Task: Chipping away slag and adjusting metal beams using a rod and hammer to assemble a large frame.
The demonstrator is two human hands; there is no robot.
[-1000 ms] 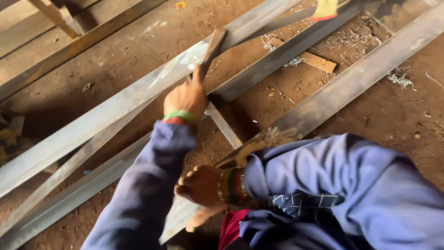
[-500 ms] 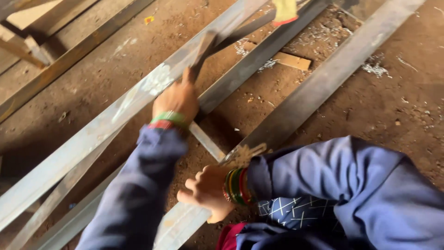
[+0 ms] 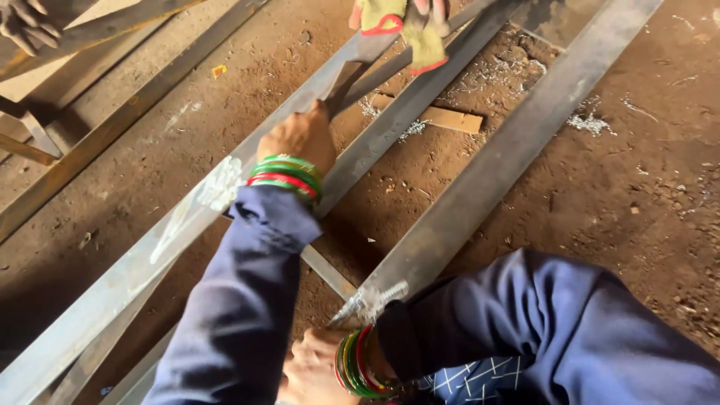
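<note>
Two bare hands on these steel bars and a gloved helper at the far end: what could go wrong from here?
The left hand grips a bar bare; its edges may cut the palm. The right hand sits under the ragged end of the wide bar, so a shift could pinch or scrape it. A co-worker's gloved hand holds the far end; an unannounced pull there could jerk the bars through both grips.

right hand (image 3: 315, 371) fingers cut off below
</note>
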